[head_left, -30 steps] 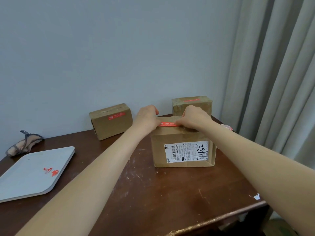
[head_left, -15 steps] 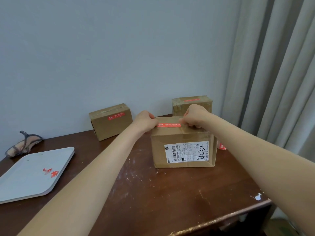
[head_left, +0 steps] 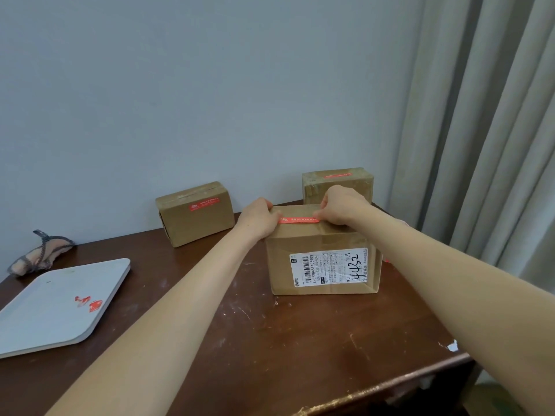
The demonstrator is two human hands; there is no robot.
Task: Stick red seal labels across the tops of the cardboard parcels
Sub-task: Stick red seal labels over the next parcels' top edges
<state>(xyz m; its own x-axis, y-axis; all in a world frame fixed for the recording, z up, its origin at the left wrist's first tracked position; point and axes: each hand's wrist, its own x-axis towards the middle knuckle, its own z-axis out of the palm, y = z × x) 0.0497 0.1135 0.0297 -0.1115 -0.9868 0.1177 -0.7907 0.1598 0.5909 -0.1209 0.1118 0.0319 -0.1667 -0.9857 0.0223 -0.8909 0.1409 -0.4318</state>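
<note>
Your left hand point(head_left: 258, 219) and right hand point(head_left: 339, 205) each pinch one end of the red seal label point(head_left: 298, 220) with curled fingers. The label lies stretched across the top of the nearest parcel point(head_left: 321, 265), close to its front edge. That parcel stands on the brown table point(head_left: 270, 340), with the back-left parcel point(head_left: 195, 217) and back-right parcel point(head_left: 336, 183) behind it, each bearing a red label.

Centre right of frame: a large brown cardboard parcel point(head_left: 324, 265) stands on the dark wooden table point(head_left: 270, 340). A long red paper seal label point(head_left: 298, 220) lies across its top near the front edge. The left hand point(head_left: 258, 219) pinches the label's left end and the right hand point(head_left: 342, 205) its right end. Directly behind stands a squat brown cardboard parcel point(head_left: 338, 184). Up and left of centre, by the wall: a small brown cardboard parcel point(head_left: 195, 214). Lower left: a flat grey plastic tray point(head_left: 45, 319), with red paper scraps point(head_left: 88, 303) on it.
</note>
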